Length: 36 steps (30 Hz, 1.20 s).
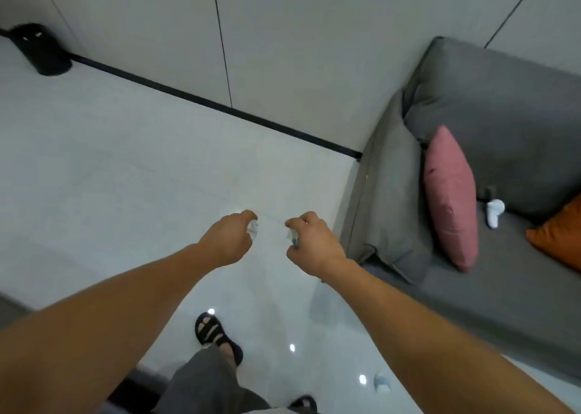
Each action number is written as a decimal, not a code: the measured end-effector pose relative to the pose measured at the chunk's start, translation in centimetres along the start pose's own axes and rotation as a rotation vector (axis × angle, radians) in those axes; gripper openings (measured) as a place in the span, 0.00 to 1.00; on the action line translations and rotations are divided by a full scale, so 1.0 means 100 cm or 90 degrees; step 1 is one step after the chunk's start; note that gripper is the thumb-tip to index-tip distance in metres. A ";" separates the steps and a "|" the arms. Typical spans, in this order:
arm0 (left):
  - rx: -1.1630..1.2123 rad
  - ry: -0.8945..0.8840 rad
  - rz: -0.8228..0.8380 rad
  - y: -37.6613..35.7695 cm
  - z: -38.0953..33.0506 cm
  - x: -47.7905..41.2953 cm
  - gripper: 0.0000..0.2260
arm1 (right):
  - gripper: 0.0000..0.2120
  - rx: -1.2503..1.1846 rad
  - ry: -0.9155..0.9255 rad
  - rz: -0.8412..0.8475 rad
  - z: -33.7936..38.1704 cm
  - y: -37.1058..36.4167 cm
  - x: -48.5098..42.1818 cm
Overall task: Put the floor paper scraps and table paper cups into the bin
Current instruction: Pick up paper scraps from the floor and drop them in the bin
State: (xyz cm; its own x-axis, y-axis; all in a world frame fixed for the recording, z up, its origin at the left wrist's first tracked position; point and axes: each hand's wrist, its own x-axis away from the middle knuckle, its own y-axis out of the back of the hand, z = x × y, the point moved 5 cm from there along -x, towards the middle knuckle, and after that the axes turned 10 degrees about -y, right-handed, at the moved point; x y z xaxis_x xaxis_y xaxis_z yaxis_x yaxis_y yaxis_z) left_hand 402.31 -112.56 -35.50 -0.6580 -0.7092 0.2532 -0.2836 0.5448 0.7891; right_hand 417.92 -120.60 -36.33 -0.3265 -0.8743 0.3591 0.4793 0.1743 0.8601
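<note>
Both arms reach out over the pale tiled floor. My left hand (228,239) grips a crumpled white paper scrap (252,228), which shows just past the curled fingers. My right hand (312,243) holds another crumpled scrap (292,236), mostly hidden by the fingers. A black bin (41,50) with a dark liner stands on the floor by the wall at the far left, well away from both hands. One more pale crumpled scrap (382,383) lies on the floor near my right forearm. No table or paper cups are in view.
A grey sofa (509,256) fills the right side, with a pink cushion (451,198), an orange cushion (559,236) and a small white object (494,212) on its seat. The white panelled wall (283,36) runs behind. My sandalled foot (217,335) stands below the hands.
</note>
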 end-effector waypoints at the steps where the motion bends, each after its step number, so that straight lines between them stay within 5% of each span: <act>1: 0.008 0.016 -0.016 0.015 0.020 -0.002 0.15 | 0.27 0.010 0.020 0.006 0.024 0.001 -0.017; 12: 0.030 0.151 -0.145 0.195 0.218 -0.048 0.14 | 0.26 0.050 0.150 0.057 0.255 -0.004 -0.192; 36: 0.135 0.365 -0.335 0.428 0.464 -0.224 0.16 | 0.27 0.171 0.420 0.136 0.581 0.021 -0.543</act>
State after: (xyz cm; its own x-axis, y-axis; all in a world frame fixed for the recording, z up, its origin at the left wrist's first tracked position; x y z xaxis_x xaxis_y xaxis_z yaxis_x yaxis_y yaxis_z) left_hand 372.58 -52.61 -33.36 0.0429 -0.9842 0.1717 -0.6209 0.1084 0.7764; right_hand 389.33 -46.46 -32.93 0.3492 -0.8844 0.3096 0.2343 0.4023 0.8850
